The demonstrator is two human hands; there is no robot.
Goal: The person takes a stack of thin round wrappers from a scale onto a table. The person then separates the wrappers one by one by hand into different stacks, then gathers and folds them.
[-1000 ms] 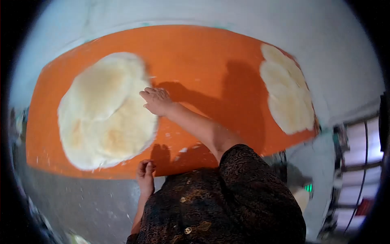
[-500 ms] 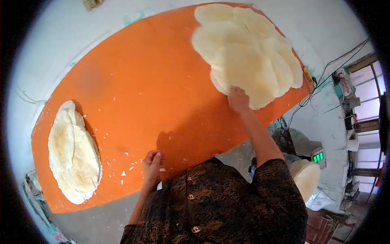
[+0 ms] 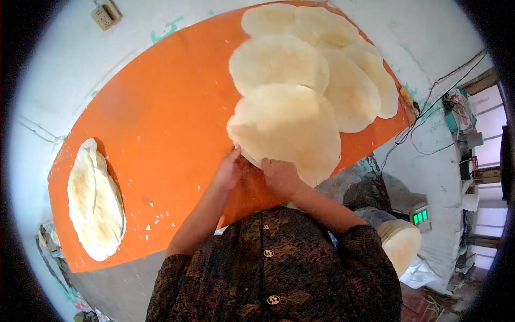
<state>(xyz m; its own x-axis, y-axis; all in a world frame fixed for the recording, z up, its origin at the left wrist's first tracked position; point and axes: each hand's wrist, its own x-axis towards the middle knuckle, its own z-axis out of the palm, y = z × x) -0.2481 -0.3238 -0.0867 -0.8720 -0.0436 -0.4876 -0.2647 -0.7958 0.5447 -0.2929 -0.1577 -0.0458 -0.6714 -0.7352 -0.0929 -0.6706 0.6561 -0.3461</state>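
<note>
A thin, round flatbread [image 3: 289, 134] lies at the near end of a spread of overlapping flatbreads [image 3: 348, 86] on the orange tabletop [image 3: 161, 107]. My left hand [image 3: 229, 170] is closed, its fingertips pinching the left edge of that flatbread. Close by, my right hand [image 3: 280, 176] has its fingers curled over the near edge of the same flatbread. The thumb of my right hand is hidden. Over at the left end of the table sits a pile of folded flatbreads [image 3: 95, 204], apart from both hands.
Small white crumbs [image 3: 148, 228] dot the tabletop left of my body. To the right, below table height, a stack of round flatbreads [image 3: 399, 244] stands beside a scale with a green display [image 3: 420, 217]. Dark cables [image 3: 416, 126] hang along the right wall. A socket [image 3: 106, 15] is at upper left.
My right hand has drawn the near flatbread toward me and to the left, uncovering others behind it. My left hand has moved up and right to its edge.
</note>
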